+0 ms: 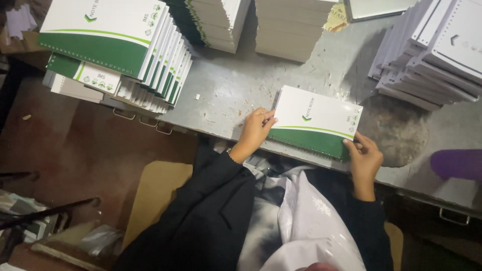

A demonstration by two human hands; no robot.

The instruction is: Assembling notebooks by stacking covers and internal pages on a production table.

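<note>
Nearest the person, the left hand (256, 131) and the right hand (365, 159) hold a white-and-green notebook (315, 120) at the near edge of the grey table (236, 85). Left fingers lie close together, pinching the notebook's left edge — right fingers curl and pinch its lower right corner. The notebook lies flat, green band toward the person. Farther left, a fanned stack of matching notebooks (125, 55); farther right, a stack with grey-white covers (432, 50) — at the back, paper blocks (286, 27).

Two hands (256, 131) — one notebook (315, 122) — five stacks (125, 50).
</note>
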